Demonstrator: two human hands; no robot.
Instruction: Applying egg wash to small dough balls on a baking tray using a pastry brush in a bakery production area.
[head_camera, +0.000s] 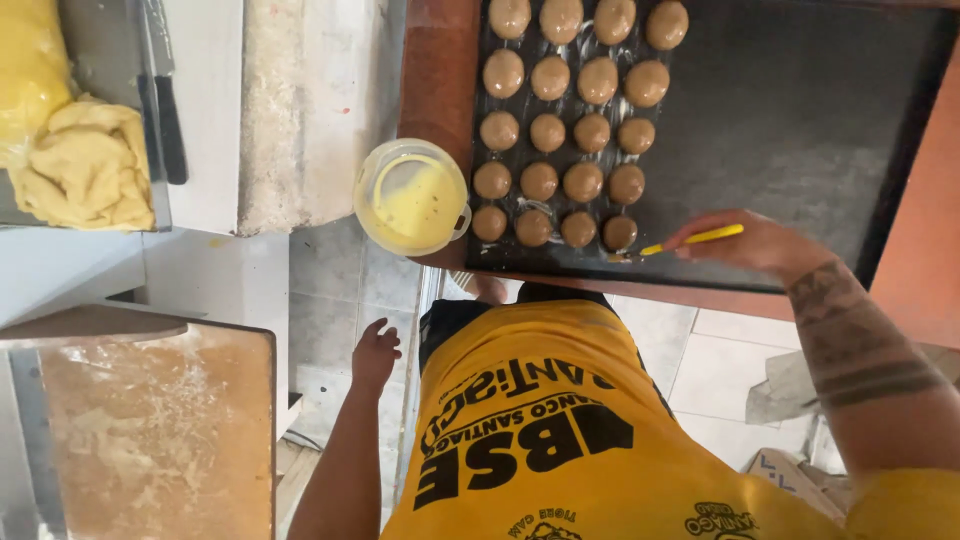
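My right hand (752, 243) holds a thin yellow-handled brush (690, 239), its tip near the front edge of a dark baking tray (790, 120). Several round brown dough balls (565, 130) sit in rows on the tray's left part, glossy on the left rows. The brush tip is close to the nearest ball at the right end of the front row (620, 233). My left hand (375, 352) hangs at my side over the tiled floor, fingers loosely apart, holding nothing. A plastic container of yellow liquid (412, 197) stands left of the tray.
A lump of yellow dough (85, 165) lies on a counter at upper left, beside a dark-handled knife (168, 110). A floured wooden board (150, 430) sits at lower left. My yellow apron (560, 430) fills the lower middle. The tray rests on a reddish-brown table (925, 240).
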